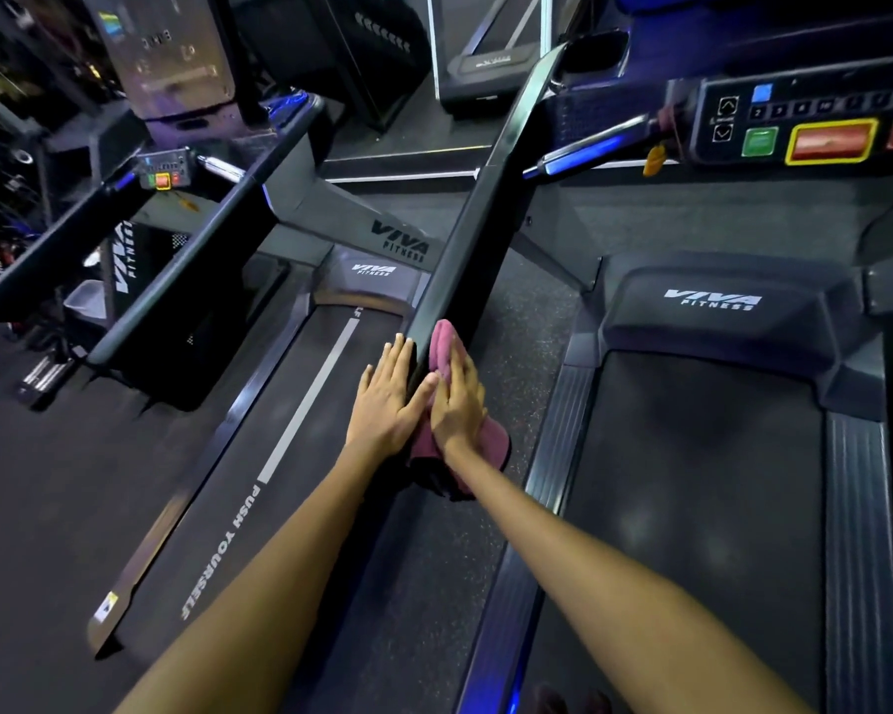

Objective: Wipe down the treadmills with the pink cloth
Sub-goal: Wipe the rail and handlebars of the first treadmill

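The left hand lies flat, fingers straight, against the left side of the black handrail. The right hand, fingers also straight, presses the pink cloth onto the handrail's right side, between two treadmills.

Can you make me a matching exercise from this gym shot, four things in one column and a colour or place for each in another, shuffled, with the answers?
Things:
1. cloth
2. left hand
3. wide console button
4. square console button

Descriptions:
A. green
B. red with a yellow border
C. pink, under the right hand on the handrail
D. flat against the handrail's left side

Pairs: 1-C, 2-D, 3-B, 4-A
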